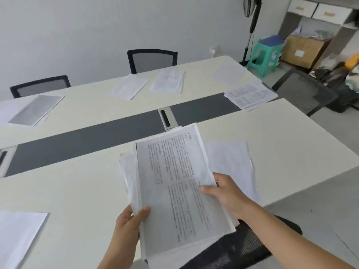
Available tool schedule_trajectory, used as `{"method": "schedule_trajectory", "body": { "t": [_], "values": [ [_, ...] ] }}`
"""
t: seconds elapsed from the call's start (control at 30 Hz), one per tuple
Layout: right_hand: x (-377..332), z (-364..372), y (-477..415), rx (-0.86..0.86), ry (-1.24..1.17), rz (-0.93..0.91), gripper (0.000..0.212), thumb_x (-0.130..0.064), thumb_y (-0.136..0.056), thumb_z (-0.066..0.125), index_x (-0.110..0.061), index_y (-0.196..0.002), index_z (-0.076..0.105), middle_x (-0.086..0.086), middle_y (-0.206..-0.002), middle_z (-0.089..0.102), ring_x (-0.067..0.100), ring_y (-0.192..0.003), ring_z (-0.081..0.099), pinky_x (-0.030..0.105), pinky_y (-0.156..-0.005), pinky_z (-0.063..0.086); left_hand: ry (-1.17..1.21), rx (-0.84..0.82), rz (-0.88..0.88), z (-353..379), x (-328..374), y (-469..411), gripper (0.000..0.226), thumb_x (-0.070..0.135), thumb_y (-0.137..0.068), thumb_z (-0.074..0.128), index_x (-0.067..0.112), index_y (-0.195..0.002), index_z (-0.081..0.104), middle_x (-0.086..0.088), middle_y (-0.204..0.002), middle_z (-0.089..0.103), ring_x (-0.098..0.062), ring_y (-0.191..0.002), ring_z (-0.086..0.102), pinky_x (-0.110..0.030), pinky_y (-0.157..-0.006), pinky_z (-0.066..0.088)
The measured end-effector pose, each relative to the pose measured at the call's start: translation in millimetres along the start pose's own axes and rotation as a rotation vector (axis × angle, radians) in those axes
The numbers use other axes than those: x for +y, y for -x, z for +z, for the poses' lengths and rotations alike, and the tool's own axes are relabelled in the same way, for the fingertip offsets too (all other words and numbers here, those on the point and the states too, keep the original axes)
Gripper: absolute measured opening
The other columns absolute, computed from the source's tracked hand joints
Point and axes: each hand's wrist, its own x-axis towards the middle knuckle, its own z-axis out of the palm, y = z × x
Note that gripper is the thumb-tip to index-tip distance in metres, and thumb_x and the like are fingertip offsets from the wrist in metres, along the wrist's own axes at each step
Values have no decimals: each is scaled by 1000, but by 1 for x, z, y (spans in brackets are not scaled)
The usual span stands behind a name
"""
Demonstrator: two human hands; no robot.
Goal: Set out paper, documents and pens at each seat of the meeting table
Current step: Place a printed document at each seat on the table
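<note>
The left hand (129, 223) grips the near left edge of a stack of printed documents (174, 183), with the thumb flat on the top page and the other fingers curled out of sight beneath. The right hand (225, 191) pinches the right edge, thumb on the text and fingers under the paper; whether it holds one page or several cannot be told. The stack hangs over the near edge of the white meeting table (77, 191) and the black mesh near chair (242, 249). A blank sheet (233, 162) lies on the table partly under the stack, and a second sheet (17, 235) lies at the lower left. A dark grey strip (87, 140) with a cable hatch (167, 119) runs along the table's middle. Beyond it, far papers (169, 82) lie at several seats, with two far chairs (152, 60) against the pale wall. At the right stand a fan pole (252, 26), a green stool (266, 55) and a cardboard box (303, 49).
</note>
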Motion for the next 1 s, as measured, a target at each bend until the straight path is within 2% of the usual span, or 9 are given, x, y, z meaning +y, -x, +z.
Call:
{"method": "schedule_trajectory", "body": {
  "t": [0.1, 0.2, 0.43, 0.57, 0.7, 0.83, 0.93, 1.0],
  "values": [
    [14, 16, -57, 101, 86, 32, 18, -7, -89, 64, -9, -106, 70, 7, -101, 76, 23, -91, 74, 43, -86, 59, -96, 94, -28, -21, -8, -14, 20, 5, -95, 54, 9, -113, 62, -13, -87, 76, -29, -74, 71, -36, -58, 56],
    [48, 35, -104, 170, 187, 137, 16, -6, -86, 63, -12, -99, 71, 7, -97, 75, 26, -91, 72, 43, -86, 57, -124, 174, -61, -47, -20, -11, 20, 2, -94, 55, 6, -113, 61, -18, -86, 74, -29, -69, 68, -35, -55, 53],
    [110, 48, -144, 174, 367, 350, 26, -11, -84, 64, -10, -110, 68, 6, -98, 71, 27, -89, 69, 37, -84, 57, -121, 238, -199, -68, -53, 6, 16, 2, -95, 53, 5, -103, 66, -16, -82, 76, -30, -69, 70, -36, -56, 55],
    [116, 40, -145, 172, 380, 368, 25, -17, -85, 66, -12, -109, 66, 6, -104, 72, 25, -91, 69, 41, -88, 57, -118, 190, -244, -51, -58, 5, 16, 2, -95, 52, 4, -103, 65, -18, -81, 75, -28, -66, 69, -33, -53, 53],
    [108, 25, -136, 171, 402, 359, 21, -18, -85, 65, -12, -105, 63, 4, -100, 70, 22, -89, 67, 38, -85, 57, -166, 108, -216, -21, -49, -7, 16, 3, -95, 53, 5, -103, 66, -18, -83, 75, -26, -66, 69, -32, -53, 54],
    [92, -8, -107, 140, 417, 310, 34, -28, -85, 65, -16, -116, 60, 3, -105, 67, 21, -97, 66, 39, -89, 56, -217, 21, -151, 16, -36, -18, 14, 5, -94, 54, 8, -103, 66, -16, -84, 75, -26, -69, 69, -34, -56, 54],
    [75, -46, -63, 171, 292, 213, 23, -23, -88, 63, -15, -110, 63, 5, -95, 71, 19, -90, 70, 34, -77, 56, -260, -64, -101, 52, -26, -22, 13, 11, -91, 60, 8, -103, 66, -15, -83, 75, -26, -70, 68, -34, -57, 53],
    [66, -76, -25, 235, 220, 140, 14, -20, -89, 65, -17, -103, 67, 4, -90, 74, 16, -83, 72, 31, -68, 54, -296, -122, -67, 82, -20, -23, 13, 7, -93, 57, 9, -102, 66, -15, -84, 75, -25, -70, 69, -34, -59, 54]
  ]
}}
